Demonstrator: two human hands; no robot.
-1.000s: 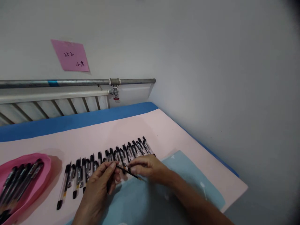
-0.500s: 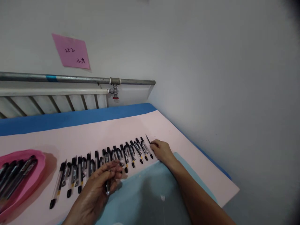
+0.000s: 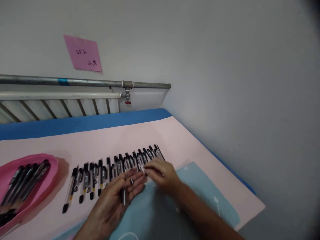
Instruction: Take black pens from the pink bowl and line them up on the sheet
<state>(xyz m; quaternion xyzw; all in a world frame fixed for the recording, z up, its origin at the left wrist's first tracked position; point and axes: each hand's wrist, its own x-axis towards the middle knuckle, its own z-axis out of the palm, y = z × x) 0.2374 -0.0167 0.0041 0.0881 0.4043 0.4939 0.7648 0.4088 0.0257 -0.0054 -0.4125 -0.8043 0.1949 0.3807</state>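
A long row of black-capped clear pens lies across a pale pink sheet. My left hand is low in the middle, fingers loosely curled round a pen barrel that sticks down below the fingers. My right hand has its fingers pinched together just beside the left fingertips, at the near ends of the row's right part. What the right fingers pinch is too small to make out. A thin black refill lies at the row's far right end.
A pink tray at the left holds several more black pens. A light blue mat lies under my forearms. Beyond the sheet runs a blue table edge, then a radiator and grey pipe. A white wall closes the right side.
My right hand, earlier pulling a thin refill from the pen, carried it to the row's far right end, left it there and came back beside my left hand.
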